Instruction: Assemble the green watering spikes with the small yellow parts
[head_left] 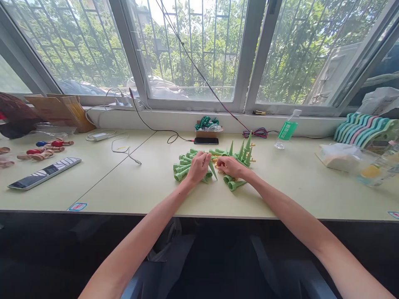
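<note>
Several green plastic cone spikes (183, 165) lie in a pile on the pale table (131, 187), and a few more stand upright (245, 151) at the back right of the pile. My left hand (198, 167) is closed round one green cone (213, 169) whose tip points down toward me. My right hand (230, 167) is pinched on a small yellowish piece right beside that cone. Two loose cones (233, 182) lie just under my right wrist.
A black phone (206, 140) and a small box of green bits (207, 126) sit behind the pile. A water bottle (286, 131) stands to the right, pastel hangers (361, 128) and bags further right. A remote (43, 173), wooden toys and cables lie left.
</note>
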A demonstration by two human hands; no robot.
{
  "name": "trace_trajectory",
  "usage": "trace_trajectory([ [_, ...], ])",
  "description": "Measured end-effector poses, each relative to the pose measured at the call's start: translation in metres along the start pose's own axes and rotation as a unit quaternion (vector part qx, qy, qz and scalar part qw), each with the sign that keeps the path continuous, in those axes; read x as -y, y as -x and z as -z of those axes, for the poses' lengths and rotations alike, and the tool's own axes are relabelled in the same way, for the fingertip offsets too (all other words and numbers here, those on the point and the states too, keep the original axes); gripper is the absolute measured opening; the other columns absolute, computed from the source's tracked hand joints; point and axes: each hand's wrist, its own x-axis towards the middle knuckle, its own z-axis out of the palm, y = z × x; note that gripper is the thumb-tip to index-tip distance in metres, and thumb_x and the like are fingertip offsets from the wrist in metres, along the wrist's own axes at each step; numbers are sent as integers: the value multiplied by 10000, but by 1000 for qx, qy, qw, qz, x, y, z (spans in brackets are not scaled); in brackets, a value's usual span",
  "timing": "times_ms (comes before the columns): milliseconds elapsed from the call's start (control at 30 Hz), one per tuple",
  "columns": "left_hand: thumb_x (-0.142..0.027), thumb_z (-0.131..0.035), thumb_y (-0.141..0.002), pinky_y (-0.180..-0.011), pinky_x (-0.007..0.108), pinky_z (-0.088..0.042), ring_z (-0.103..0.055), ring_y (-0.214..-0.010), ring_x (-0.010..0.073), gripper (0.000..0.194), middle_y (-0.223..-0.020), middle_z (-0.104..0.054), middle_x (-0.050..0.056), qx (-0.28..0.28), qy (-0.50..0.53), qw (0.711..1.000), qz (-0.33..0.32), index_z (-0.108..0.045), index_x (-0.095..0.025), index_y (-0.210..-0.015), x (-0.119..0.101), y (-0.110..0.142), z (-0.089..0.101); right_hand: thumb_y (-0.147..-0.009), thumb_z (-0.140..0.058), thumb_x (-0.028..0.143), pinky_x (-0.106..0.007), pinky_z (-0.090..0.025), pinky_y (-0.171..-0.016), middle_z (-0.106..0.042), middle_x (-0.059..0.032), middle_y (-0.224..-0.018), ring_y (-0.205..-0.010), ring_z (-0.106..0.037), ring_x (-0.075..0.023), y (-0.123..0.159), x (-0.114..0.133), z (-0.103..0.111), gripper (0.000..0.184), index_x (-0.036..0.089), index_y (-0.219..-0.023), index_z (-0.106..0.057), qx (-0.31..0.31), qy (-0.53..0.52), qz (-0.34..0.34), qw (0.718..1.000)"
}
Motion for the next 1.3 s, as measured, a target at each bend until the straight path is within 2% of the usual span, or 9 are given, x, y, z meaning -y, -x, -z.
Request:
trace_trajectory([
  [100, -404, -350, -1031, -647, 305, -415, -449, -648, 155, 464, -698, -450, 22, 3, 2, 1000, 4, -392, -198, -617, 1, 1, 0, -863, -562, 200, -271, -419, -680, -608, -10, -785, -715, -528, -141, 0, 1, 0, 51, 184, -814, -563, -24, -14, 13, 1000],
  [333, -435, -349, -1027, -656, 313, -421, -475, -670, 161, 479, -705, -459, 28, 9, 9, 1000, 8, -429, -193, -622, 1, 0, 0, -918, -527, 243, -300, -475, -739, -606, -37, -854, -748, -569, -158, -1, 14, 4, 58, 197, -897, -555, -174, -51, 61, 982],
  [467, -422, -357, -1027, -659, 315, -420, -472, -668, 159, 468, -711, -457, 28, 10, 2, 1000, 7, -434, -193, -627, 0, 0, -1, -944, -517, 285, -314, -509, -773, -598, -46, -885, -774, -597, -164, 1, 21, 5, 97, 209, -905, -564, -220, -77, 81, 969],
  [800, -354, -389, -1016, -654, 312, -424, -482, -673, 164, 420, -693, -451, 24, 2, -6, 1000, 5, -399, -202, -625, 0, -1, -1, -951, -541, 359, -326, -562, -770, -607, -45, -899, -776, -641, -157, 3, 28, -2, 161, 210, -905, -580, -229, -144, 93, 958],
  [1300, -334, -377, -1022, -660, 315, -434, -478, -672, 167, 414, -694, -444, 26, 3, 9, 1000, 14, -407, -202, -631, -3, -2, 1, -957, -521, 363, -332, -564, -767, -601, -43, -868, -750, -636, -160, 3, 27, -2, 174, 213, -887, -572, -210, -142, 79, 964],
])
